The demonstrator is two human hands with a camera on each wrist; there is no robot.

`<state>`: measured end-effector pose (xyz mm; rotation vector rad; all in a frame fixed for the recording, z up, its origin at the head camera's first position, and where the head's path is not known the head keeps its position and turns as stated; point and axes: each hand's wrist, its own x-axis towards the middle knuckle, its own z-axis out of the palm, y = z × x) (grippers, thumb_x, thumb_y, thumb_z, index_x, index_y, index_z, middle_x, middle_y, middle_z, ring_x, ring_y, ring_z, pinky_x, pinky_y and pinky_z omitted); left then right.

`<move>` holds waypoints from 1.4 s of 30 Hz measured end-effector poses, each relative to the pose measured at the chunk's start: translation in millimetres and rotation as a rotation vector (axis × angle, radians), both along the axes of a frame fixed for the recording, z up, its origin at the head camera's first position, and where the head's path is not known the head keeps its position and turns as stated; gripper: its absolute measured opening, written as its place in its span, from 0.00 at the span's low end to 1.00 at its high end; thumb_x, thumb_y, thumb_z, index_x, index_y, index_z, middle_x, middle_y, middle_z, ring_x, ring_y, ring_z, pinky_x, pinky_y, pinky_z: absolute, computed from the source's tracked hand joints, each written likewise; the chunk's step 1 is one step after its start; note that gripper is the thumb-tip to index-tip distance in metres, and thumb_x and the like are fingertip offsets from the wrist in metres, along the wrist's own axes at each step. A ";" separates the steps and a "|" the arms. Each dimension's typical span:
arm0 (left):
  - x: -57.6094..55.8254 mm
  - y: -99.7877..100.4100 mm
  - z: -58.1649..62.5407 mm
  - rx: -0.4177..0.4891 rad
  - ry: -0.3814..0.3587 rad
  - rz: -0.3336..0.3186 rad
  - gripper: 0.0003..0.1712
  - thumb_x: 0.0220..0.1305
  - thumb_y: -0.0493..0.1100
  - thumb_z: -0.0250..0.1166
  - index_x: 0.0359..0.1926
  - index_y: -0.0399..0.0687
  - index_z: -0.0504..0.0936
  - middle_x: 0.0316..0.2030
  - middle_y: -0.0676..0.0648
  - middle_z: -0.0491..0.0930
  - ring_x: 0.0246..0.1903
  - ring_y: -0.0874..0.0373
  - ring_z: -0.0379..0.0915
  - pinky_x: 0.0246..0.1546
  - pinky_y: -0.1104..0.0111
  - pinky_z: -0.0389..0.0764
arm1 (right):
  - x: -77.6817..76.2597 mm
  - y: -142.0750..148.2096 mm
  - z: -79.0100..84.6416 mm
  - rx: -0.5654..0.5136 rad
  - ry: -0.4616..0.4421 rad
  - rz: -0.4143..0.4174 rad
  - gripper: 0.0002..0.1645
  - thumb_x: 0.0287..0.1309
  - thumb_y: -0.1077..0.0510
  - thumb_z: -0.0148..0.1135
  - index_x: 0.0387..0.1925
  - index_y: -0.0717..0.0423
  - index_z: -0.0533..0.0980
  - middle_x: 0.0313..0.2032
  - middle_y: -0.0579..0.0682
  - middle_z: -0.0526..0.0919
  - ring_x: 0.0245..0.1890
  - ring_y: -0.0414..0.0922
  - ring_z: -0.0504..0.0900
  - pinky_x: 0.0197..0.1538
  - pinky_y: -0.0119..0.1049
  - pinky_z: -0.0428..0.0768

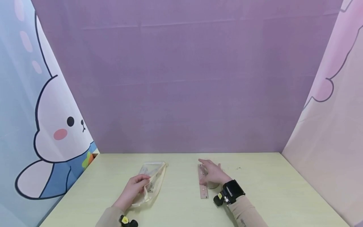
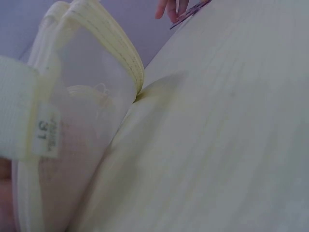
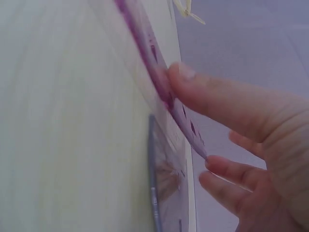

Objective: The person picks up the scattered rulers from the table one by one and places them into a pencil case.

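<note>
My left hand (image 1: 134,188) pinches the edge of a clear zip pouch (image 1: 154,176) trimmed in cream, with small dark marks showing on or through it. The left wrist view has the pouch (image 2: 96,58) up close, standing on its side, a small printed tag on its seam. To the right, my right hand (image 1: 212,172) holds a pinkish see-through ruler (image 1: 204,191) between thumb and fingertips. Seen from the right wrist, the ruler (image 3: 155,67) is tilted. Beside it lies a flat clear piece with a rounded edge (image 1: 212,185), partly hidden by the hand; its kind cannot be told.
Both hands are over a pale wood-look table (image 1: 255,195). A few tiny dark specks (image 1: 239,168) lie right of the right hand. A purple cloth (image 1: 184,78) hangs behind the table, with printed curtains (image 1: 65,104) at the sides.
</note>
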<state>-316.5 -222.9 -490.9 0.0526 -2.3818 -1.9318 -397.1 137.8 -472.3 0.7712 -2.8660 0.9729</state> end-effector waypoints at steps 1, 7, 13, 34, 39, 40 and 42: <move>0.0 -0.2 -0.3 0.000 0.003 -0.005 0.13 0.63 0.38 0.61 0.45 0.34 0.81 0.30 0.48 0.76 0.25 0.59 0.66 0.27 0.71 0.72 | 0.3 -0.4 -0.1 -0.025 -0.011 0.011 0.58 0.35 0.56 0.81 0.70 0.56 0.63 0.63 0.61 0.69 0.61 0.59 0.69 0.62 0.73 0.45; 1.0 -0.7 -1.4 -0.001 0.003 -0.029 0.13 0.64 0.38 0.61 0.45 0.34 0.81 0.31 0.47 0.76 0.26 0.60 0.66 0.28 0.71 0.73 | 0.6 -2.2 -2.5 -0.142 -0.041 0.082 0.49 0.41 0.66 0.75 0.67 0.60 0.64 0.59 0.63 0.69 0.43 0.51 0.79 0.42 0.44 0.80; 1.0 0.2 -2.3 0.009 -0.014 -0.008 0.13 0.64 0.38 0.62 0.47 0.34 0.81 0.30 0.48 0.76 0.25 0.59 0.65 0.27 0.71 0.72 | 1.1 -4.9 -3.6 -0.185 -0.067 0.095 0.40 0.48 0.73 0.66 0.65 0.63 0.66 0.53 0.63 0.71 0.30 0.41 0.77 0.29 0.33 0.78; 1.3 1.1 -0.3 -0.003 -0.010 -0.009 0.14 0.64 0.37 0.60 0.47 0.31 0.80 0.31 0.48 0.76 0.25 0.60 0.65 0.27 0.71 0.72 | -5.0 -0.2 -1.3 -0.377 -0.212 -0.039 0.12 0.56 0.63 0.64 0.43 0.64 0.80 0.24 0.49 0.81 0.19 0.42 0.77 0.23 0.36 0.78; -0.4 -0.4 -1.3 -0.005 -0.010 -0.002 0.13 0.64 0.38 0.61 0.47 0.34 0.81 0.31 0.47 0.77 0.25 0.59 0.66 0.27 0.71 0.73 | -4.4 -0.9 2.5 -0.459 -0.263 -0.074 0.14 0.56 0.63 0.63 0.44 0.66 0.77 0.26 0.51 0.83 0.22 0.44 0.80 0.24 0.37 0.79; -0.1 -0.3 -1.0 -0.006 -0.008 -0.002 0.13 0.63 0.38 0.62 0.46 0.34 0.81 0.31 0.47 0.77 0.25 0.60 0.66 0.27 0.71 0.73 | -4.2 -0.8 3.1 -0.470 -0.270 -0.079 0.14 0.57 0.63 0.63 0.44 0.66 0.77 0.26 0.52 0.83 0.22 0.44 0.80 0.24 0.37 0.79; 0.3 -0.1 -0.4 -0.007 -0.004 -0.005 0.13 0.63 0.38 0.62 0.46 0.35 0.81 0.31 0.47 0.77 0.25 0.60 0.66 0.28 0.71 0.73 | -3.9 -0.5 3.9 -0.499 -0.294 -0.083 0.14 0.58 0.63 0.62 0.44 0.66 0.76 0.27 0.52 0.84 0.22 0.44 0.80 0.23 0.36 0.79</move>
